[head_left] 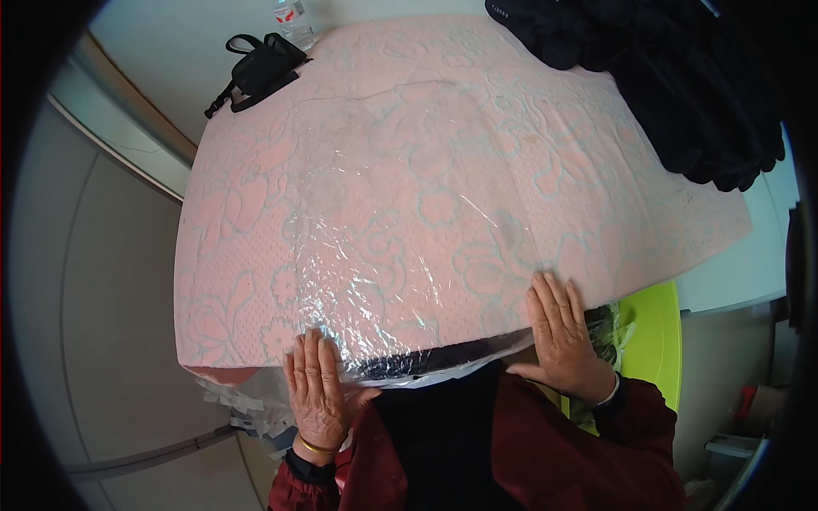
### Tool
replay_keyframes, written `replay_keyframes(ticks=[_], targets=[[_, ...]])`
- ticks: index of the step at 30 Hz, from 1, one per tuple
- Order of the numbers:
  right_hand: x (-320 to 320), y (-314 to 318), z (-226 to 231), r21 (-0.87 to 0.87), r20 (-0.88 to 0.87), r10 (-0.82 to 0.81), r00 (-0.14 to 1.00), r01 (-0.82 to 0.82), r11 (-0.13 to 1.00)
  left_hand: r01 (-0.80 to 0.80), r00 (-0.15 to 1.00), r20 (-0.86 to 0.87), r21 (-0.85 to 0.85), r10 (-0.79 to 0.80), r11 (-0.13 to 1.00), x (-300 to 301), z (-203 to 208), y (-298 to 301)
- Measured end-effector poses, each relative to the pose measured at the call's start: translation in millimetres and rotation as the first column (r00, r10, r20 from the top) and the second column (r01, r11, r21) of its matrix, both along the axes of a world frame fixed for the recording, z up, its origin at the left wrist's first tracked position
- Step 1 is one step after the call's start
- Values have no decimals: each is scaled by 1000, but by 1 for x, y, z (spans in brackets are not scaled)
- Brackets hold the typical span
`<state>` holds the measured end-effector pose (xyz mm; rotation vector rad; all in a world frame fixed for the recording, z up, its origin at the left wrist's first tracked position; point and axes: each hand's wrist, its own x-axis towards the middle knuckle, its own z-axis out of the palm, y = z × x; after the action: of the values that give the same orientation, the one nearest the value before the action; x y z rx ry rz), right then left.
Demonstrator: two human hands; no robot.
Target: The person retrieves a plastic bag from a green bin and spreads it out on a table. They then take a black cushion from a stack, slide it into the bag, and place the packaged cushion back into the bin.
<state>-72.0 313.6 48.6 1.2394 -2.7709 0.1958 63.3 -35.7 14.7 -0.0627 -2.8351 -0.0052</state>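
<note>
A clear plastic sheet or bag (366,247) lies spread over the middle of a pink cloth (230,204) with a pale blue flower pattern, which covers a table. My left hand (317,396) rests with outstretched fingers on the near edge of the plastic, its thumb pointing right. Farther right, my right hand (562,341) lies flat on the same edge, fingers stretched forward and thumb out to the left. Neither hand grips anything I can see. Between them, a dark strip (443,358) shows along the near edge; what it belongs to is unclear.
A black pouch with a strap (264,70) and a clear bottle (294,24) stand at the far left. A dark padded garment (682,94) covers the far right corner. Below the table's right side is a bright green tub-like thing (656,341); crumpled plastic (256,404) hangs at the near left.
</note>
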Motion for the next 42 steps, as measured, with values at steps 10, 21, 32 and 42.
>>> replay_keyframes(ticks=[10,21,32,42], targets=[[-2,-52,15,-263,23,223,974,-210,942,-3,997,-72,-76,-2,997,-2,-18,-7],[-9,-96,-24,-118,-201,155,967,-181,976,286,948,64,253,-311,924,-59,37,91],[-33,-56,2,-114,53,75,996,-69,991,237,953,150,162,-262,958,-90,30,29],[-45,-36,15,-72,115,4,993,4,997,138,965,190,215,-180,967,-79,46,-6]])
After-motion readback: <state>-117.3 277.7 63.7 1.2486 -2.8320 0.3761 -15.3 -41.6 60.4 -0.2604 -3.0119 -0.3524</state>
